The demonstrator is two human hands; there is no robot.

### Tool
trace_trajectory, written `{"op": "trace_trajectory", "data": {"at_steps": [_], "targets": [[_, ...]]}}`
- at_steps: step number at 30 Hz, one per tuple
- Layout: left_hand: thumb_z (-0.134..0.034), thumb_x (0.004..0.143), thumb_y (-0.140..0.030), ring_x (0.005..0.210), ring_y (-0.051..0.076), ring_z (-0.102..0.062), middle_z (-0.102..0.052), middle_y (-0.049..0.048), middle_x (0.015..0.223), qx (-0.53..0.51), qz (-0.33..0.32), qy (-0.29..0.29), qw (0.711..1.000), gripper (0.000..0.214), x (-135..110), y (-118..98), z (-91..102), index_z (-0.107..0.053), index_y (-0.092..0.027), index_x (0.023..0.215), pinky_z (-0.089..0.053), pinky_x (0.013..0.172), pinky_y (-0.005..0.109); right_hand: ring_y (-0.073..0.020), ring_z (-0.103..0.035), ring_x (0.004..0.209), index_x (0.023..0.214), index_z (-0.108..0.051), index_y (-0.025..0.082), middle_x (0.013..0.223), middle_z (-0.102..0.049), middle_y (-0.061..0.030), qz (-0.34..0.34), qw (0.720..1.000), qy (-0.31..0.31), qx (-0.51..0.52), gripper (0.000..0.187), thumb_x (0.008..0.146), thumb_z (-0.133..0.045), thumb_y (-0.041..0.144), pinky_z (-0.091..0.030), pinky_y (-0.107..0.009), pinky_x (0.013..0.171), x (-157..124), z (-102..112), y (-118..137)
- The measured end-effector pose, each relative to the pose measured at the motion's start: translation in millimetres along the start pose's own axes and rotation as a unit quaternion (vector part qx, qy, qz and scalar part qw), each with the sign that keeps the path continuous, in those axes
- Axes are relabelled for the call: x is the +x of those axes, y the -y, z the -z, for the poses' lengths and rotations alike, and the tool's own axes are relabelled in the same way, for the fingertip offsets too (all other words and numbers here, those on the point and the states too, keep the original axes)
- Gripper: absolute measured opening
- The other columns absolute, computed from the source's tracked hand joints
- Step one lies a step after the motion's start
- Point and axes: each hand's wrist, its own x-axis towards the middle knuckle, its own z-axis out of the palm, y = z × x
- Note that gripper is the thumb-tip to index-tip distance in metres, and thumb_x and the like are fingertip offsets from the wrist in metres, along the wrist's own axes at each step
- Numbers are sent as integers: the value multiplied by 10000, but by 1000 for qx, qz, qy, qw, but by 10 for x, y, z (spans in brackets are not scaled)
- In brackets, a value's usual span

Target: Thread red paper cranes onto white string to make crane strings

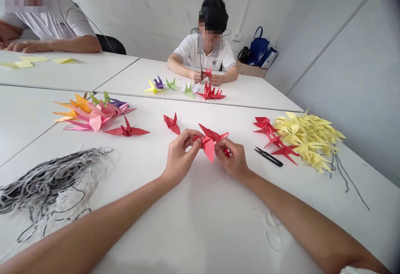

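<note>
Red origami crane (208, 142), pinched by left hand (180, 157) and right hand (235, 158). From it: black thread snips (270, 157), three o'clock; black-and-white string bundle (53, 178), nine o'clock.

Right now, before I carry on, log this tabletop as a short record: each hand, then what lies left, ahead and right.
Left hand: left hand pinching a red paper crane
Right hand: right hand gripping the same crane's other side
Left: tangle of black and white string; beyond it, a pile of multicoloured paper cranes
Ahead: two loose red cranes
Right: black thread snips; row of red cranes against a pile of yellow paper cranes
Across: co-worker holding red folded paper
</note>
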Motion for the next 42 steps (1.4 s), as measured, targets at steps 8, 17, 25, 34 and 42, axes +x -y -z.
{"op": "trace_trajectory", "data": {"at_steps": [8,17,25,34,42], "targets": [[-568,916,-245,842,175,-676,-687,44,906,10,19,41,999,91,3,13,3,-616,-193,973,-525,781,317,-96,-422,518,739,-577,196,588,-486,40,-19,1000,3,0,174,907,-565,240,-350,-223,486,14,-6,31],[-594,872,-147,1004,176,-602,-571,61,1104,70,-97,60,991,127,-2,10,-20,-622,-213,976,-551,854,325,-101,-435,536,715,-562,188,596,-510,32,-15,1000,0,-1,193,902,-563,237,-378,-226,508,29,-5,32],[-565,885,-138,852,140,-612,-609,37,996,72,-66,57,994,118,14,42,-19,-592,-206,977,-526,818,314,-107,-497,536,842,-581,194,618,-571,29,-28,999,-8,19,94,917,-546,239,-407,-225,506,5,-11,40],[-582,891,-249,822,156,-606,-652,32,893,16,7,50,999,78,30,33,0,-636,-204,926,-496,761,292,-118,-531,566,784,-568,204,639,-583,18,-31,999,-20,16,171,937,-551,279,-418,-229,507,1,5,17],[-679,779,-225,733,107,-610,-670,15,857,-196,179,4,964,124,115,97,12,-662,-181,893,-514,830,303,-122,-537,556,741,-622,194,652,-630,2,42,998,16,-48,208,924,-530,230,-431,-253,542,-11,-4,42]]}}
